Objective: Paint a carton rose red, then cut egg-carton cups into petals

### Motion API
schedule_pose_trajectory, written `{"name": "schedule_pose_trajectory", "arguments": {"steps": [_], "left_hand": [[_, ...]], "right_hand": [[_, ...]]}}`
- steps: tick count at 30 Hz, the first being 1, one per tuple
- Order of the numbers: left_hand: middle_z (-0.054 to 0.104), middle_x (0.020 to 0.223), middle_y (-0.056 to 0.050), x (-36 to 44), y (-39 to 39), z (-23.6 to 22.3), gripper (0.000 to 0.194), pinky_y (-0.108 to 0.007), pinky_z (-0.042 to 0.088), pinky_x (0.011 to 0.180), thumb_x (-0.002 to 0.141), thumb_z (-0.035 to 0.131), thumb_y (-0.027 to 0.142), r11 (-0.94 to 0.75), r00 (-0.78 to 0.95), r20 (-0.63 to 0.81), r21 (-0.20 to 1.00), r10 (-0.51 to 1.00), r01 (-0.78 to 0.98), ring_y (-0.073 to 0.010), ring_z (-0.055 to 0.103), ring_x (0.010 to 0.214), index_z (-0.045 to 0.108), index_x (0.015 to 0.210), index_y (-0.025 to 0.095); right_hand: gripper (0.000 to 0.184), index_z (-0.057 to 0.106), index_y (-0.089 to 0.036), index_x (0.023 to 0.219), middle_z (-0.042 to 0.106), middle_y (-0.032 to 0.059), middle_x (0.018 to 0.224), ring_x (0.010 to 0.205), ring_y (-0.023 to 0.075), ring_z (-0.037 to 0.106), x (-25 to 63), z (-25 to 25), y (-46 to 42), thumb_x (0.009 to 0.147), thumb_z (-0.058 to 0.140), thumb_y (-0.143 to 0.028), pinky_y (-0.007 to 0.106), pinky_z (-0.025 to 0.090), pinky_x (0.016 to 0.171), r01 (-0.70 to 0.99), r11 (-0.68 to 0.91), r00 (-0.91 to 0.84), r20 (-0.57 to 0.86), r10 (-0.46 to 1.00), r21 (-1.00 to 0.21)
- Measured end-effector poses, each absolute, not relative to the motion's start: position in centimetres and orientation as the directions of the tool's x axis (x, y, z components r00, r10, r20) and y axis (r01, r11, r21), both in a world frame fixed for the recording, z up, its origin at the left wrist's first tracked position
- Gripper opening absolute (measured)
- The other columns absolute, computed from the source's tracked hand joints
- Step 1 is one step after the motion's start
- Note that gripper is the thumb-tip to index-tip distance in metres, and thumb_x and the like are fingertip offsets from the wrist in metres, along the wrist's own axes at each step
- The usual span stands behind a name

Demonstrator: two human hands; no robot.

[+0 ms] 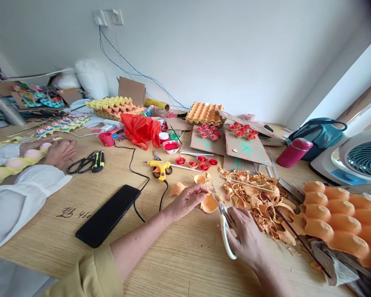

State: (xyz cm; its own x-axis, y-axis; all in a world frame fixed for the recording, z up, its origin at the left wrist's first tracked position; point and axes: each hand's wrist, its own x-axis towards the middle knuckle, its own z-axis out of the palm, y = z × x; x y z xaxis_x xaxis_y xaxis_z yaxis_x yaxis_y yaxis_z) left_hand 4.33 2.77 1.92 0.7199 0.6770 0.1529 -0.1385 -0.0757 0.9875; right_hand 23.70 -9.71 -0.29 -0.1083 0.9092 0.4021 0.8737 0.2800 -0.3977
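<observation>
My left hand (187, 201) pinches the edge of an orange egg-carton cup (209, 203) between thumb and fingers. White-handled scissors (225, 237) are in my right hand (246, 237), with fingers through the loops. The blades point up and away, by the rim of the cup; whether they touch it I cannot tell. Two more cut orange pieces, a shallow cup (200, 179) and a scrap (177, 189), lie just beyond my left hand. A heap of orange carton trimmings (250, 194) spreads beyond my right hand.
A yellow glue gun (160, 169) and a black phone (108, 214) lie to the left, with a cord between. Red carton roses (204, 166) sit behind. An orange egg tray (334, 210) stands right. At far left, another person's hands (60, 152) work on a yellow carton strip.
</observation>
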Motion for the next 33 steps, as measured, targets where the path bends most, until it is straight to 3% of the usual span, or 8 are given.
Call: {"name": "schedule_pose_trajectory", "arguments": {"steps": [5,11,14,18,21,27,33], "left_hand": [[0.049,0.084,0.002,4.2,2.8,1.4,0.042,-0.021,0.043,0.062,0.087,0.061,0.061,0.006,0.715,0.100,0.990,0.692,-0.144,-0.0099,0.045,0.068,0.062,0.096,0.020],[0.058,0.102,-0.005,4.5,3.0,0.7,0.040,-0.027,0.050,0.065,0.086,0.065,0.058,0.199,0.741,0.096,0.933,0.665,-0.299,-0.0147,0.059,0.078,0.062,0.101,0.021],[0.059,0.101,-0.005,4.6,2.9,0.7,0.048,-0.028,0.051,0.068,0.083,0.069,0.060,0.234,0.771,0.114,0.916,0.626,-0.326,-0.0145,0.059,0.079,0.061,0.110,0.021],[0.056,0.116,-0.007,4.8,2.7,1.1,0.061,-0.028,0.051,0.079,0.069,0.087,0.045,0.151,0.758,0.168,0.931,0.630,-0.332,-0.0186,0.057,0.099,0.057,0.118,0.022],[0.057,0.115,-0.005,5.0,2.6,1.0,0.054,-0.030,0.049,0.089,0.072,0.087,0.035,0.051,0.716,0.193,0.951,0.670,-0.304,-0.0195,0.055,0.108,0.056,0.114,0.022],[0.060,0.112,-0.006,5.3,2.9,0.0,0.049,-0.031,0.045,0.096,0.074,0.085,0.034,-0.080,0.719,0.313,0.938,0.621,-0.339,-0.0187,0.058,0.108,0.059,0.112,0.020],[0.061,0.114,-0.008,5.3,2.8,-0.1,0.051,-0.031,0.045,0.095,0.070,0.088,0.036,-0.056,0.728,0.301,0.939,0.616,-0.340,-0.0202,0.059,0.109,0.062,0.110,0.020]], "right_hand": [[0.028,0.036,-0.024,0.073,0.048,-0.0036,0.065,0.063,0.0151,0.046,23.5,-0.2,-9.8,0.096,0.049,-0.033,0.032,0.042,0.071,0.869,0.282,-0.107,0.401,0.910,-0.407],[0.030,0.035,-0.025,0.071,0.046,-0.0035,0.063,0.063,0.0150,0.044,23.2,-0.3,-9.9,0.096,0.050,-0.033,0.028,0.038,0.063,0.876,0.254,-0.073,0.407,0.911,-0.411],[0.031,0.035,-0.025,0.071,0.045,-0.0040,0.062,0.060,0.0142,0.043,23.2,-0.5,-9.9,0.096,0.050,-0.033,0.028,0.037,0.061,0.883,0.224,-0.038,0.414,0.910,-0.412],[0.030,0.033,-0.025,0.071,0.045,-0.0043,0.061,0.058,0.0137,0.043,23.4,-0.7,-9.7,0.095,0.050,-0.034,0.028,0.038,0.061,0.893,0.189,-0.002,0.415,0.910,-0.409],[0.030,0.033,-0.025,0.071,0.046,-0.0037,0.062,0.059,0.0146,0.045,23.6,-0.8,-9.7,0.093,0.051,-0.034,0.028,0.038,0.061,0.900,0.179,-0.003,0.404,0.915,-0.398],[0.024,0.038,-0.024,0.075,0.051,-0.0037,0.065,0.058,0.0140,0.050,23.5,-0.4,-9.6,0.094,0.048,-0.033,0.029,0.042,0.066,0.897,0.197,-0.025,0.399,0.917,-0.397],[0.022,0.040,-0.024,0.078,0.055,-0.0028,0.068,0.060,0.0155,0.053,23.3,-0.2,-9.6,0.095,0.047,-0.037,0.031,0.043,0.066,0.883,0.205,-0.023,0.396,0.918,-0.423]]}}
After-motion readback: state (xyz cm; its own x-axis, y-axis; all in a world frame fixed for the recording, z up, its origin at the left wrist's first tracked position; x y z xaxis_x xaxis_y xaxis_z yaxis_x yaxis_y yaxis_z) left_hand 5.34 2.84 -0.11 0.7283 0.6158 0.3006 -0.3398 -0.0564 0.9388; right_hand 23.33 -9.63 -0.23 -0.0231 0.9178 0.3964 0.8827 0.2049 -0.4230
